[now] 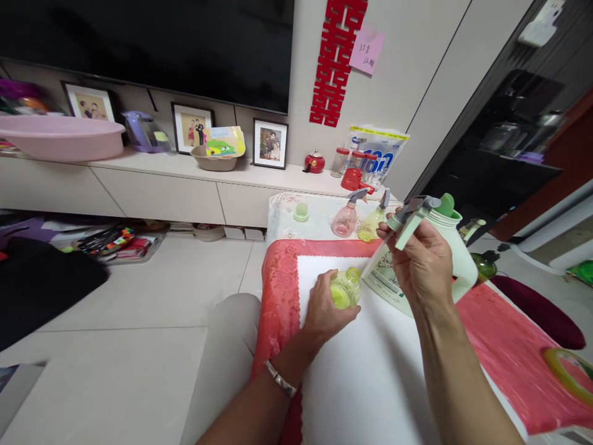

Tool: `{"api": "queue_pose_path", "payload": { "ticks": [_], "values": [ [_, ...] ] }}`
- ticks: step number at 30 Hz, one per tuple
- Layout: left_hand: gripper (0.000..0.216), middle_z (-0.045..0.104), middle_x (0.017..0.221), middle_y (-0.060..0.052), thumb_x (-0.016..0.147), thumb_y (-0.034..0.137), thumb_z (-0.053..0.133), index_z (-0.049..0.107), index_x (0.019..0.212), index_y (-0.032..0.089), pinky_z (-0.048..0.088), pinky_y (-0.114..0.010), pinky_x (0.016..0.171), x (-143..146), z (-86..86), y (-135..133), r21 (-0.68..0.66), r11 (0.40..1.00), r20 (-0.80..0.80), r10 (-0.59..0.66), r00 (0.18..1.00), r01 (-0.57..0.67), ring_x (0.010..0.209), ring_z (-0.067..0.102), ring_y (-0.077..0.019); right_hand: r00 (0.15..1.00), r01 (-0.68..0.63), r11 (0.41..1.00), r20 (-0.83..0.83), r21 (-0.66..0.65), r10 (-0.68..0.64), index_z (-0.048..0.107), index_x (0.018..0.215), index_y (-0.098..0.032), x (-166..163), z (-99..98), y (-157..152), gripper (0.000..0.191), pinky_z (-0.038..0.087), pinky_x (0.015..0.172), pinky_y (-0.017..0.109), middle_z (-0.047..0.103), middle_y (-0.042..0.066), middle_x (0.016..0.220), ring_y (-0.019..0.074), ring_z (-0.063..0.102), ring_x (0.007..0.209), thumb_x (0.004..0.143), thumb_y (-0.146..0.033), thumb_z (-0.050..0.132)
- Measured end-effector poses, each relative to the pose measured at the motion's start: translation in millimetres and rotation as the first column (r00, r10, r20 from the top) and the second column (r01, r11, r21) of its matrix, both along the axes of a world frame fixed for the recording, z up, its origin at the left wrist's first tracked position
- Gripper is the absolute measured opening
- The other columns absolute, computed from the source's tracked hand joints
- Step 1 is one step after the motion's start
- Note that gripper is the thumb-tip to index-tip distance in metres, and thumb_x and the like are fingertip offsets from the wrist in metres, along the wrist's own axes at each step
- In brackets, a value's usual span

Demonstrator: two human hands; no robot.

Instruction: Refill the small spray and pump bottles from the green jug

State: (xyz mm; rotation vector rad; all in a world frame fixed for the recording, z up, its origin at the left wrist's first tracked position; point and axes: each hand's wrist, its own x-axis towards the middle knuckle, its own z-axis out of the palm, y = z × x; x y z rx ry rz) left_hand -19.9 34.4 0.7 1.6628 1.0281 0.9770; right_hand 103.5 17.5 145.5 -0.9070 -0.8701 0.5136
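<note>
My left hand [324, 306] is wrapped round a small yellow see-through spray bottle [345, 289], its neck uncapped and tilted to the right over the white mat [361, 371]. In my right hand [428, 259] is a grey and pale green trigger spray head [414, 216]. Its dip tube [374, 261] slants down to the left and ends close to the bottle's mouth. Behind my right hand stands a large pale green jug [456, 247], partly hidden by the hand. A pink spray bottle [345, 219] and another yellow spray bottle [370, 225] stand beyond the mat.
A pale green cap [301, 212] rests on the patterned cloth [282, 216]. Red-lidded jars [340, 162] and a white-blue bag [393, 148] are on the cabinet. A roll of tape [563, 371] lies on the red cover [503, 346] at the right.
</note>
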Motion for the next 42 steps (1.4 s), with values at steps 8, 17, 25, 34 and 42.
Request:
{"api": "queue_pose_path", "payload": {
  "ticks": [8, 17, 25, 34, 42],
  "values": [
    [0.081, 0.062, 0.13, -0.013, 0.057, 0.022, 0.082, 0.046, 0.129, 0.021, 0.046, -0.051, 0.108, 0, -2.7, 1, 0.011, 1.0, -0.03, -0.007, 1.0, 0.007, 0.124, 0.059, -0.0336, 0.998, -0.052, 0.999, -0.038, 0.001, 0.052, 0.071, 0.094, -0.019, -2, -18.8, 2, 0.035, 0.058, 0.095, 0.042, 0.07, 0.003, 0.101, 0.0185, 0.07, 0.09, 0.067, -0.031, 0.089],
    [0.08, 0.064, 0.127, -0.012, 0.056, 0.023, 0.082, 0.047, 0.128, 0.024, 0.047, -0.051, 0.108, 2, -7.3, 2, 0.044, 0.999, -0.026, 0.005, 1.0, -0.004, 0.122, 0.06, -0.0339, 0.992, -0.127, 0.977, -0.032, -0.171, 0.123, 0.074, 0.102, -0.023, 1, -75.2, -8, 0.043, 0.055, 0.096, 0.041, 0.071, 0.005, 0.105, 0.0213, 0.068, 0.098, 0.066, -0.038, 0.091],
    [0.079, 0.063, 0.127, -0.011, 0.058, 0.023, 0.08, 0.045, 0.129, 0.024, 0.05, -0.05, 0.104, 3, -7.7, 2, 0.039, 0.999, -0.037, -0.002, 0.999, 0.003, 0.123, 0.06, -0.0326, 0.987, -0.154, 0.946, 0.003, -0.283, 0.162, 0.072, 0.106, -0.021, 3, -103.5, -18, 0.044, 0.051, 0.1, 0.044, 0.07, 0.007, 0.111, 0.0241, 0.065, 0.105, 0.071, -0.044, 0.087],
    [0.079, 0.062, 0.125, -0.012, 0.057, 0.022, 0.08, 0.046, 0.128, 0.023, 0.05, -0.051, 0.104, 3, -6.2, 2, 0.053, 0.999, -0.054, -0.003, 0.999, 0.006, 0.121, 0.061, -0.0331, 0.983, -0.169, 0.946, 0.017, -0.275, 0.181, 0.072, 0.109, -0.024, 7, -110.5, -17, 0.045, 0.051, 0.101, 0.043, 0.069, 0.006, 0.112, 0.0241, 0.064, 0.108, 0.072, -0.043, 0.086],
    [0.077, 0.062, 0.123, -0.01, 0.057, 0.022, 0.081, 0.046, 0.126, 0.025, 0.049, -0.051, 0.105, 3, -7.9, 2, 0.083, 0.997, -0.047, 0.0, 0.999, 0.004, 0.119, 0.061, -0.0326, 0.979, -0.171, 0.938, 0.055, -0.301, 0.196, 0.071, 0.11, -0.024, 8, -116.2, -16, 0.041, 0.052, 0.099, 0.041, 0.068, 0.007, 0.116, 0.0238, 0.064, 0.109, 0.077, -0.044, 0.083]
  ]
}}
